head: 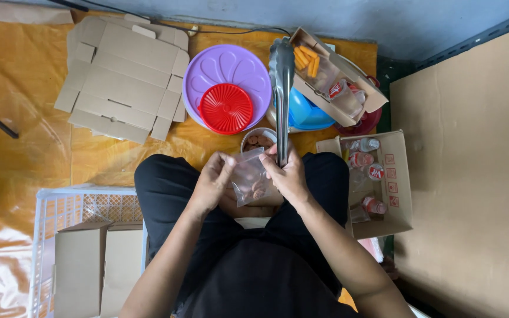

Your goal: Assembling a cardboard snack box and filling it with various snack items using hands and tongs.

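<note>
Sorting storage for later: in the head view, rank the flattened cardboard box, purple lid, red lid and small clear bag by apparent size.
1. flattened cardboard box
2. purple lid
3. red lid
4. small clear bag, partly covered by the left hand and right hand, and nearer the camera, so its rank is unsure.

Small clear plastic bag [250, 176] sits upright over the lap with a few brown cookies inside (mouth pulled open), and the long steel tongs [281, 88] point straight up beside it.
</note>
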